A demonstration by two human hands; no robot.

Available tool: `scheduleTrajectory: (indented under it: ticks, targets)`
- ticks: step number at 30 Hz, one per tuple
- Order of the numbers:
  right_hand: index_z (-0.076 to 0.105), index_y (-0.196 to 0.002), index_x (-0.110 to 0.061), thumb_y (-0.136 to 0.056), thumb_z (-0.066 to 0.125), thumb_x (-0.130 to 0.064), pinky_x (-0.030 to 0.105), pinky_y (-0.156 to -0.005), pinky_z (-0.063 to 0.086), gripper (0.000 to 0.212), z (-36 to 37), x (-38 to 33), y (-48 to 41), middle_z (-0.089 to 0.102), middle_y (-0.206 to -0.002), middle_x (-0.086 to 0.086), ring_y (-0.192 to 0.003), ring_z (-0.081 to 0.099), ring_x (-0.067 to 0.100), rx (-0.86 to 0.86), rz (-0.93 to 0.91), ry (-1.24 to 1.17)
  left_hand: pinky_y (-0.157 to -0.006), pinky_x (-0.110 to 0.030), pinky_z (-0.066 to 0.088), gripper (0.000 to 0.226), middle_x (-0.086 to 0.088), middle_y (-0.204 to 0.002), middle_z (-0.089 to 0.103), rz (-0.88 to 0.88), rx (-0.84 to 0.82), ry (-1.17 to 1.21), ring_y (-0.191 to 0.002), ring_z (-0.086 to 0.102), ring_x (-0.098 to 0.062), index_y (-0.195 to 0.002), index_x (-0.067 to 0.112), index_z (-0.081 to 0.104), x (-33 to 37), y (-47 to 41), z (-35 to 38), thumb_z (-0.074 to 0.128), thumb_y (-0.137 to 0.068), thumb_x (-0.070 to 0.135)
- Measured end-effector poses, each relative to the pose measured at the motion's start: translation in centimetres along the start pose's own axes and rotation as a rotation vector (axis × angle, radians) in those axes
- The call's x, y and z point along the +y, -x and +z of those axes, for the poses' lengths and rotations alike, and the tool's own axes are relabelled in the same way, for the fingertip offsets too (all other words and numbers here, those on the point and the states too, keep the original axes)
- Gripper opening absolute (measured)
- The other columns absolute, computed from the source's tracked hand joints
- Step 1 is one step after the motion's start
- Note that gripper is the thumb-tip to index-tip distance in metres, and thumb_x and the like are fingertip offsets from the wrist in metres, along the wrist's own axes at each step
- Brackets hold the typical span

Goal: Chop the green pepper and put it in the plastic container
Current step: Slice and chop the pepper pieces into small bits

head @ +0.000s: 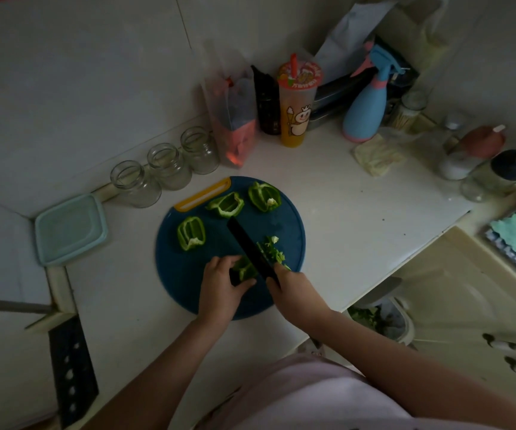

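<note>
Head view: a person is chopping green pepper on a round blue board [188,274] lying on the white counter [343,212].
Left hand [219,283]: is curling over a pepper piece [244,268], pinning it near the board's near edge.
Right hand [291,290]: is gripping a black knife [247,243], blade against that piece.
Pepper: three quarters [225,205] are lying at the board's far side; chopped bits [273,249] are lying just right of the blade.
Container [70,228]: is sitting by the wall, left of the board.
</note>
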State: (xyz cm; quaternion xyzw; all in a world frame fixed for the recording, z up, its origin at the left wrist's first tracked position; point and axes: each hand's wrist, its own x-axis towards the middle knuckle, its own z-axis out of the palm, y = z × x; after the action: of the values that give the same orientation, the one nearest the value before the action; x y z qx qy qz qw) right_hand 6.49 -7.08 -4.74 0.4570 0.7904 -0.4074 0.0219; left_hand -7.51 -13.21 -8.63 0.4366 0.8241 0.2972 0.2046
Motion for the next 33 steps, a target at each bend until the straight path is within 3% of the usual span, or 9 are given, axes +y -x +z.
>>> scheduleTrajectory:
  ticks: [7, 14, 18, 33]
  targets:
    - [0.047, -0.104, -0.006, -0.101, 0.036, -0.024, 0.034, -0.064, 0.041, 0.022, 0.4, 0.1, 0.1, 0.062, -0.094, 0.017, -0.083, 0.059, 0.032, -0.004, 0.008, 0.033, -0.083, -0.029, 0.043, 0.047, -0.002, -0.099, 0.052, 0.001, 0.007, -0.009, -0.102, 0.051, -0.022, -0.107, 0.011, 0.062, 0.0, 0.1, 0.3, 0.083, -0.066, 0.019]
    - [0.048, -0.105, -0.006, -0.102, 0.035, -0.025, 0.030, -0.062, 0.037, 0.023, 0.1, 0.0, 0.2, 0.061, -0.092, 0.015, -0.073, 0.052, 0.024, -0.013, 0.002, 0.041, -0.084, -0.033, 0.045, 0.047, -0.003, -0.100, 0.051, -0.003, 0.004, -0.025, -0.102, 0.050, -0.022, -0.107, 0.011, 0.062, 0.0, 0.1, 0.3, 0.083, -0.066, 0.019]
    - [0.047, -0.103, -0.008, -0.101, 0.036, -0.025, 0.030, -0.062, 0.038, 0.021, 0.2, -0.1, 0.3, 0.055, -0.084, 0.009, -0.071, 0.049, 0.021, -0.014, 0.001, 0.035, -0.083, -0.028, 0.041, 0.046, -0.002, -0.101, 0.050, -0.011, 0.007, -0.033, -0.104, 0.047, -0.021, -0.107, 0.010, 0.061, 0.2, 0.2, 0.3, 0.082, -0.068, 0.019]
    - [0.041, -0.111, -0.009, -0.100, 0.036, -0.020, 0.033, -0.061, 0.041, 0.016, 1.2, -0.5, 0.2, 0.059, -0.089, 0.013, -0.081, 0.060, 0.032, -0.047, 0.021, 0.179, -0.084, -0.028, 0.040, 0.046, -0.001, -0.101, 0.048, -0.056, -0.002, -0.020, -0.104, 0.048, -0.022, -0.108, 0.008, 0.060, 0.3, 0.0, 0.4, 0.081, -0.068, 0.017]
